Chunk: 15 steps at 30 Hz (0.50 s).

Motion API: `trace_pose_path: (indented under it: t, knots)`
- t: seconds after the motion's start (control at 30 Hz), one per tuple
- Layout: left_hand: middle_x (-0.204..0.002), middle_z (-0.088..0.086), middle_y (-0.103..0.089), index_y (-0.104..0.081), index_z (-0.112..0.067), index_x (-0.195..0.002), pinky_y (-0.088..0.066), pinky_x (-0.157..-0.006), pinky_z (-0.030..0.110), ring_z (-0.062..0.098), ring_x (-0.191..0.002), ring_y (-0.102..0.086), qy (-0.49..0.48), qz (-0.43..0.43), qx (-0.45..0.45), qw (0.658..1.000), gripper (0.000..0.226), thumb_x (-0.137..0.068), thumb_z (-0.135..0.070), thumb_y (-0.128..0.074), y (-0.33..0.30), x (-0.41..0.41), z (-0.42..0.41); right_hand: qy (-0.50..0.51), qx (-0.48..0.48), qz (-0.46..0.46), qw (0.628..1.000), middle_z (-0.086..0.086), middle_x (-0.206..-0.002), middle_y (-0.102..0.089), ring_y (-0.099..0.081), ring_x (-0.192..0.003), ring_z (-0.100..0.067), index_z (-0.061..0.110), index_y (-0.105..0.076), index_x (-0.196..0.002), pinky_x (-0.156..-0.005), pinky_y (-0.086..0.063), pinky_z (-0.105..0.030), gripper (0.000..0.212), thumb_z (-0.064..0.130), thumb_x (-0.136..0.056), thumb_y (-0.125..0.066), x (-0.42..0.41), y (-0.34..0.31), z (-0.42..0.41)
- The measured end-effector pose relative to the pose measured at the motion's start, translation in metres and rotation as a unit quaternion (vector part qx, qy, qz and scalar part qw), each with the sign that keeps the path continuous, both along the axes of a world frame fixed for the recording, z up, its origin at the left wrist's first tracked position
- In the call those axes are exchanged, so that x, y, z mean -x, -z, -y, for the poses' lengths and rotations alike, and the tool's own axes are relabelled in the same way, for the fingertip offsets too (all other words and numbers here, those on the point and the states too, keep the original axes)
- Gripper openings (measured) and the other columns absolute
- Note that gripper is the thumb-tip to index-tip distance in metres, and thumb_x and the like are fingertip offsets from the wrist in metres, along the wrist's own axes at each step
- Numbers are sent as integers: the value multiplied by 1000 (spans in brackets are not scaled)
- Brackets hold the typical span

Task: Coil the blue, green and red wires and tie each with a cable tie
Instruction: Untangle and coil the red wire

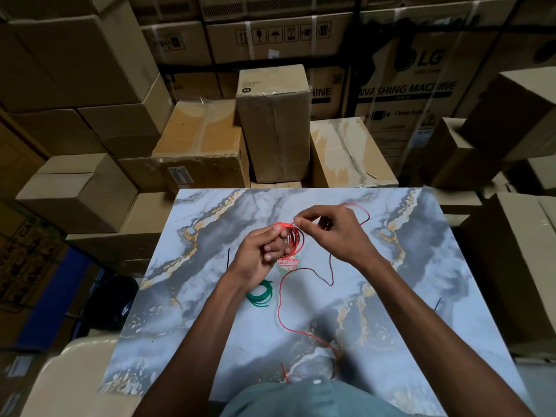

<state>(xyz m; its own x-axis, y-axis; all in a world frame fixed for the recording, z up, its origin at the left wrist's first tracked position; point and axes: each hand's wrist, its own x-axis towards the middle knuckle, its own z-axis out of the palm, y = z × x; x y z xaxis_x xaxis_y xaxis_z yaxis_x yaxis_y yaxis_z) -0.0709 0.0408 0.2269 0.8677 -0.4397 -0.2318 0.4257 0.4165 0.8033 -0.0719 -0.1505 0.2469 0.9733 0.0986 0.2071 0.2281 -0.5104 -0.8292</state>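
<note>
A red wire coil point(293, 240) of several loops hangs around the fingers of my left hand point(258, 255), which grips it above the marble-patterned table point(210, 311). My right hand point(334, 230) pinches the red wire at the top of the coil. The loose red wire point(281, 308) trails from behind my right hand, loops across the table and runs to the near edge. A coiled green wire point(260, 293) lies on the table beside my left forearm. No blue wire is visible.
One black cable tie point(228, 258) lies left of my left hand, another point(437, 304) near the table's right edge. A round red-and-green sticker point(288, 264) sits under the coil. Stacked cardboard boxes point(273, 121) surround the table.
</note>
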Motion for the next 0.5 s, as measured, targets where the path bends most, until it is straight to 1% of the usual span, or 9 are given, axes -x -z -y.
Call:
trace_pose_path:
  t: [0.07,0.1,0.17,0.2,0.3,0.37,0.43,0.5]
  knots:
    - [-51,-7,-27,-51,-3,-84,-43,-71,25,6,-40,-25,4,-12,12,1000,20,-98,-16,-43,-2,1,1,-59,-32,-92,994,9,-103,-76,-66,-76,-2,27,-76,-114,-67,-48,-16,28,44,-91,-75,1,1,2]
    - [-50,-7,-27,-51,-4,-83,-43,-69,25,6,-40,-24,8,-18,26,999,20,-96,-17,-44,-4,2,2,-92,-57,-130,986,7,-106,-76,-66,-79,-3,26,-75,-117,-66,-49,-20,31,43,-90,-76,1,1,3]
    - [-50,-6,-28,-50,-5,-79,-40,-69,25,6,-39,-24,20,-38,66,997,22,-96,-18,-43,-7,4,2,-144,-116,-177,967,-1,-104,-77,-66,-81,-12,21,-76,-116,-64,-49,-28,27,31,-91,-78,1,2,6]
    - [-49,-6,-28,-51,-7,-76,-39,-68,25,6,-38,-24,23,-51,83,995,24,-96,-18,-42,-8,5,3,-159,-138,-191,959,-6,-101,-77,-65,-80,-14,17,-77,-115,-63,-48,-29,26,25,-90,-79,1,1,7]
    - [-44,-7,-27,-53,-10,-66,-39,-65,23,6,-33,-24,9,-102,111,989,27,-91,-20,-45,-4,6,3,-173,-152,-213,950,-10,-83,-73,-60,-72,-10,9,-78,-107,-60,-44,-27,21,17,-88,-80,-1,1,8]
    - [-41,-7,-25,-51,-10,-64,-43,-64,23,7,-32,-23,-8,-111,108,988,27,-88,-21,-48,-2,5,5,-161,-136,-209,955,-13,-78,-72,-60,-69,-13,8,-79,-102,-59,-46,-27,17,17,-87,-81,-4,1,6]
    - [-42,-6,-24,-50,-10,-66,-46,-71,23,8,-35,-24,-7,-102,80,992,26,-90,-22,-50,-1,2,7,-138,-124,-192,964,-13,-76,-73,-62,-68,-13,9,-81,-99,-59,-50,-28,15,16,-86,-82,-7,2,4]
    - [-45,-6,-24,-49,-11,-70,-45,-79,23,9,-39,-25,10,-76,30,997,28,-95,-22,-50,-3,-1,7,-118,-124,-181,968,-4,-67,-71,-60,-62,-10,10,-82,-100,-58,-51,-27,15,14,-86,-82,-10,4,6]
